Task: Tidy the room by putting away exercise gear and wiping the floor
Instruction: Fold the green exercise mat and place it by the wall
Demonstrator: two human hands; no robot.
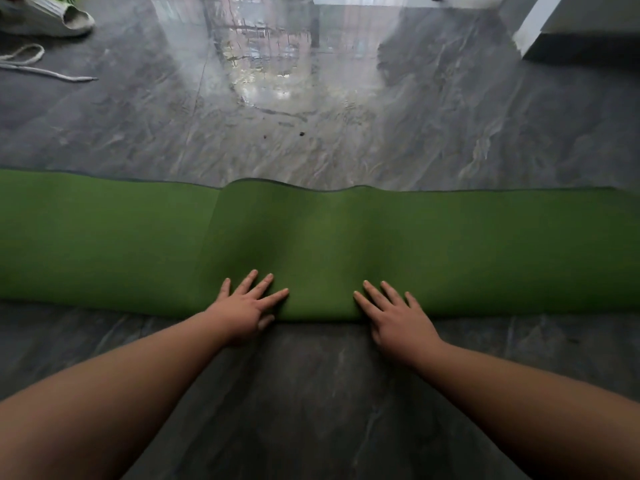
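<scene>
A green exercise mat stretches across the grey floor from the left edge of the view to the right edge. Its near part is rolled or folded over, and the far edge bulges up a little in the middle. My left hand lies flat on the near edge of the mat with its fingers spread. My right hand presses on the same edge a short way to the right, fingers straight and spread too. Neither hand grips anything.
The dark grey marble-look floor is glossy, with a bright window reflection ahead and two small dark specks. A white slipper and a white cord lie at the far left. A white furniture base stands far right.
</scene>
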